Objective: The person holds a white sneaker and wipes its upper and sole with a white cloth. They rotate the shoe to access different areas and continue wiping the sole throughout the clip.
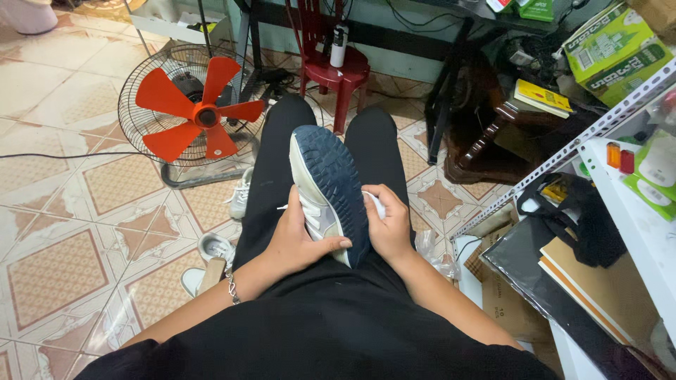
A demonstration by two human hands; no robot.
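Left hand (299,239) closed round upturned sneaker (329,188), right hand (389,224) apparently pinching a white cloth (377,204).

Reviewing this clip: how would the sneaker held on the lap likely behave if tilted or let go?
The sneaker probably feels light, since the left hand props it with fingers alone. Its thick navy sole looks grippy and fairly stiff. Balanced on edge between both thighs, it would likely tip if the right hand released.

Green and white cardboard box (614,53) tilted at the upper right of the frame; smaller green carton (539,9) at the top edge left of it; green and white packets (656,174) on the white shelf (634,225) at the right edge; brown cardboard carton (503,299) stood lower right
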